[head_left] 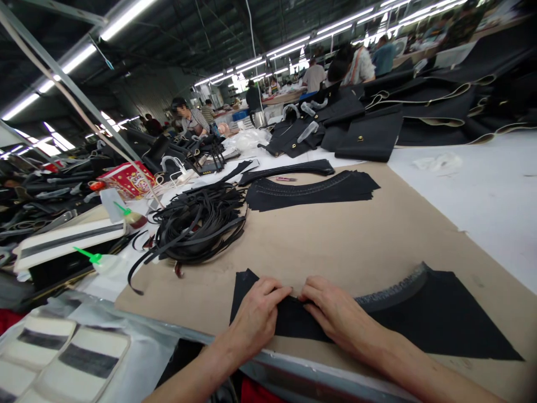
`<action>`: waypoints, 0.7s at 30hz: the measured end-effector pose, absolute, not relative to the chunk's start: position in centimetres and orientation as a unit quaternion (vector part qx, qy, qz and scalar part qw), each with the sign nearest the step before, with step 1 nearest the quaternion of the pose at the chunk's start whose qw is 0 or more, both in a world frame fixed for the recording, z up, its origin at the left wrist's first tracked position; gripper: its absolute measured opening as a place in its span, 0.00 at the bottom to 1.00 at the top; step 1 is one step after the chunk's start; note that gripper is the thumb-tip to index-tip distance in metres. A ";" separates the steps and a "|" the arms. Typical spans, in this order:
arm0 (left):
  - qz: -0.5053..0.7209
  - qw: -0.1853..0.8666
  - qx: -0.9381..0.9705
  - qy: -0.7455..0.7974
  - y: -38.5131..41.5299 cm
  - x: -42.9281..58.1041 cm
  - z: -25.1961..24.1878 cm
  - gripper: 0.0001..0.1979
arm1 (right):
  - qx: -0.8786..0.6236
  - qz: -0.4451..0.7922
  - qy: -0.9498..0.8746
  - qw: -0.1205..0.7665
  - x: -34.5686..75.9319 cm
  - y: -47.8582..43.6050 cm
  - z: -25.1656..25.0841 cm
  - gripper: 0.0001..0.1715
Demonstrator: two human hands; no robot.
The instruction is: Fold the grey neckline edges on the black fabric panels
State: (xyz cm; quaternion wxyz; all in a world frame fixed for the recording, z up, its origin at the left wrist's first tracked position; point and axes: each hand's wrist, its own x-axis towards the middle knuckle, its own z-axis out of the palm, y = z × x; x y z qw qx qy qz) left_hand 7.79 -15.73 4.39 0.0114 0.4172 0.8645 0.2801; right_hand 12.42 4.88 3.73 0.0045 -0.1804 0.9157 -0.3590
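Observation:
A curved black fabric piece (440, 313) lies flat on the brown board (356, 235) near the table's front edge. My left hand (258, 313) rests on its left part, fingers bent and pressed onto the upper edge. My right hand (331, 310) lies beside it on the same piece, its fingertips pinching the edge where the two hands meet. The piece's curved upper edge carries a grey band running to the right.
A tangle of black straps (197, 224) lies left of centre. Stacked curved black pieces (310, 190) sit farther back. Glue bottles with green tips (98, 260), a red box (126, 179) and black bags (369, 134) crowd the table. Other people work in the background.

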 end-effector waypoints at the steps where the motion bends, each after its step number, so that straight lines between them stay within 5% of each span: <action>1: 0.284 0.023 0.413 0.865 -15.3 8.1 4.3 0.25 | -0.179 -0.357 0.917 0.004 12.4 4.9 3.7 0.11; 21: 0.182 -0.057 0.467 0.863 -17.2 10.8 3.3 0.23 | -0.202 -0.314 0.927 0.044 13.6 6.4 4.2 0.08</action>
